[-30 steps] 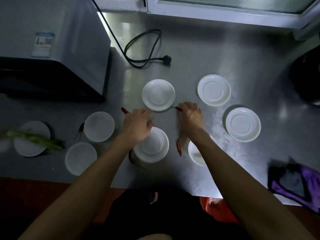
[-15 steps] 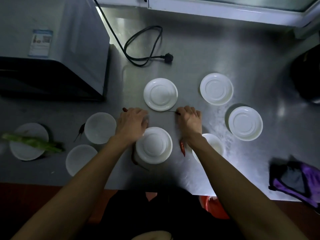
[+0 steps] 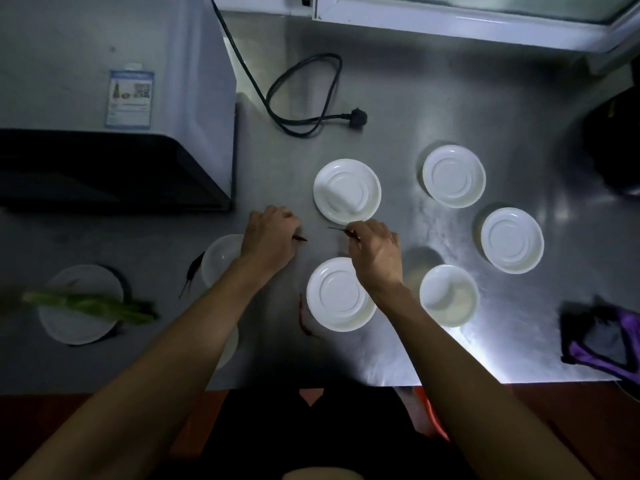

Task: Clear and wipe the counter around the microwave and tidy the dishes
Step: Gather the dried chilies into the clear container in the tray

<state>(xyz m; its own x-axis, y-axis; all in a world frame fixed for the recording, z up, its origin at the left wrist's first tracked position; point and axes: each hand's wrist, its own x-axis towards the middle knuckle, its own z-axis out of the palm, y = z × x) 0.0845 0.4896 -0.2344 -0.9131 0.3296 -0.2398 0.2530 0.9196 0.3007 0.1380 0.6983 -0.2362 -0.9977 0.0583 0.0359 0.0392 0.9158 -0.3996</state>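
Centrally, bare counter (image 3: 433, 109) behind plates (image 3: 347, 192)

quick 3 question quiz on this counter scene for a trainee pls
1. True or false: the plug is lying loose on the counter.
2. What does each hand pinch? A) a plate B) a red chilli C) the cloth
3. What lies across the plate at far left?

Key
1. True.
2. B: the left hand and right hand each hold a chilli.
3. A green vegetable.
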